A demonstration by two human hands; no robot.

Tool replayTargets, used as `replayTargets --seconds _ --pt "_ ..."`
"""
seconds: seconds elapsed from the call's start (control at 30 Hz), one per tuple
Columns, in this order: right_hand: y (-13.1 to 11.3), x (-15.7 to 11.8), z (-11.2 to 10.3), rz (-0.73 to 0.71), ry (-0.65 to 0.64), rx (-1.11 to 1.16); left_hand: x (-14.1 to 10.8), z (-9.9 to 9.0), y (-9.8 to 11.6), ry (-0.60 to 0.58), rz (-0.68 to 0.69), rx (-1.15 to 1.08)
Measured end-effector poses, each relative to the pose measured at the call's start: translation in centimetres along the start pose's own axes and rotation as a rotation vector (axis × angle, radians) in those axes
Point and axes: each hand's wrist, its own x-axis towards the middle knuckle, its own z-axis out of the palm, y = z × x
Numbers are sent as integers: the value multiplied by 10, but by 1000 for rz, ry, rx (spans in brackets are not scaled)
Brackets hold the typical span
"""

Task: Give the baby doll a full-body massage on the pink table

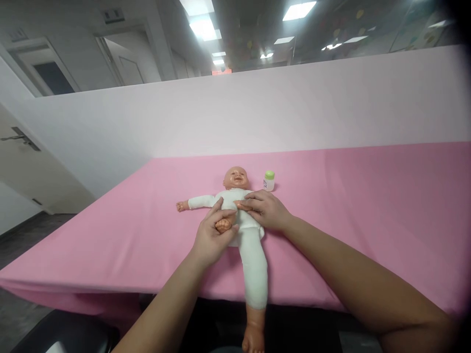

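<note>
A baby doll with a white cloth body and tan plastic head, hands and feet lies on its back, head away from me. My left hand is closed around one of the doll's feet, the leg folded up towards the belly. Across the doll's chest lies one of its arms, and my right hand grips it close to the small plastic hand. The doll's other arm stretches out to the left. Its straight leg reaches past the table's front edge. My fingers partly hide the held arm.
Pink cloth covers the table. A small jar with a green lid stands just right of the doll's head. Behind the table rises a white low wall. At the lower left is a black chair.
</note>
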Motion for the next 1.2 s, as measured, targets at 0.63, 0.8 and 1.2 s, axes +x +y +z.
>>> replayTargets --seconds 0.63,0.8,1.2 --pt "92 -27 -13 1113 376 171 -148 -70 -29 66 196 309" --pt "103 -34 -2 996 320 -24 -147 -65 -32 147 146 284" --pt "10 -1 0 525 290 147 -95 -53 -11 150 150 184"
